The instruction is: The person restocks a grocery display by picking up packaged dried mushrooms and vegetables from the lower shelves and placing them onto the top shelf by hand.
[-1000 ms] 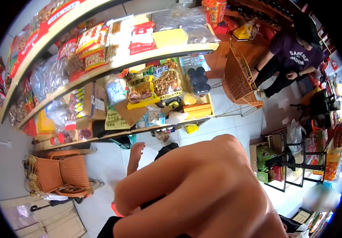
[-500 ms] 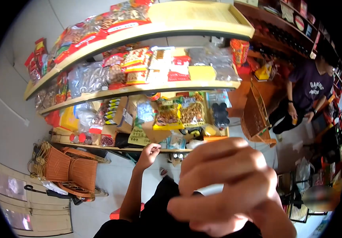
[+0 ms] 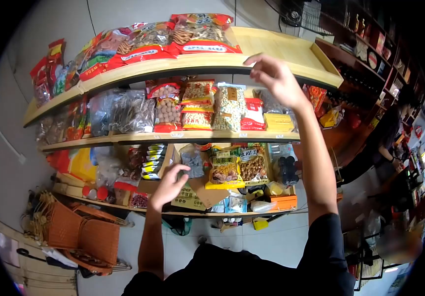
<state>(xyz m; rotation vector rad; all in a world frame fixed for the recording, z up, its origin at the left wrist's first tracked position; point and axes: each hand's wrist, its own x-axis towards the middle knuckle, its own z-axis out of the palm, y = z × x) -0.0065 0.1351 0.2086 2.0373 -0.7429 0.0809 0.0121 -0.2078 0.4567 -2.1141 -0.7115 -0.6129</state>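
My right hand (image 3: pixel 277 81) is raised in front of the top shelf (image 3: pixel 276 44). It holds nothing, and its fingers are apart and slightly curled. Lower down, my left hand (image 3: pixel 171 185) hovers by the bottom shelf with its fingers spread, holding nothing. Closest to it are a bluish-grey plastic bag (image 3: pixel 192 162) and a green packet (image 3: pixel 189 199). A yellow bag of dried food (image 3: pixel 225 170) and a bag of brown pieces (image 3: pixel 253 165) stand to its right. Below my right hand, the middle shelf carries a bag of pale kernels (image 3: pixel 230 106) and a red-and-white packet (image 3: pixel 253 114).
Large red bags (image 3: pixel 205 34) line the top shelf's left part. A wicker chair (image 3: pixel 82 227) stands at lower left. At right, another person (image 3: pixel 377 143) in dark clothes stands near dark wooden shelving (image 3: pixel 355 64). An orange box (image 3: pixel 285 202) sits at the bottom shelf's end.
My right hand has moved from close to the camera up to the top shelf. The left hand has risen slightly and its fingers have spread. The view has shifted.
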